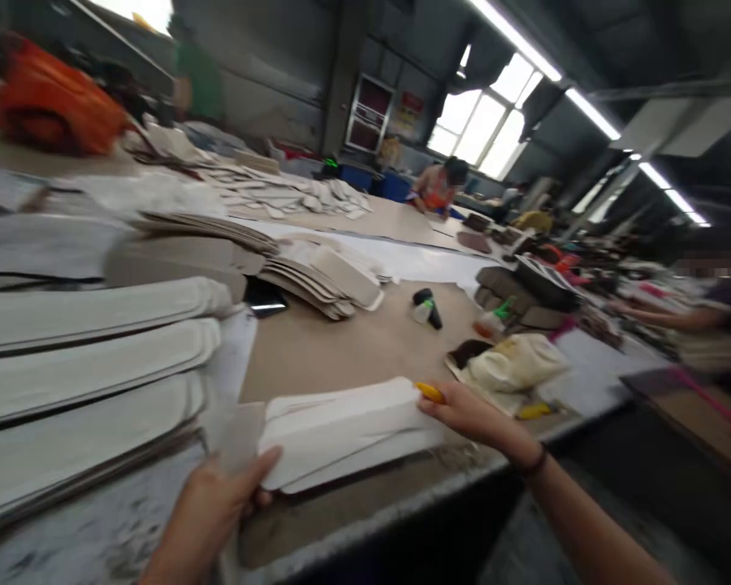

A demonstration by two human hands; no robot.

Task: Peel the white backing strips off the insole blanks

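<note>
A stack of long white cut pieces (347,431) lies near the front edge of the brown worktable (341,349). My left hand (216,508) grips the stack's near end, thumb on top. My right hand (463,410) holds its far end with fingers closed, and a small yellow object (430,393) sits at the fingertips. I cannot tell what that yellow object is. The picture is smeared by motion.
Rows of long white strips (91,366) fill the left. Fanned piles of cut pieces (317,276) lie behind. A marker and small bottle (426,309), a cream cloth bag (512,366) and a phone (268,305) lie on the table. Other people work at the far end and right.
</note>
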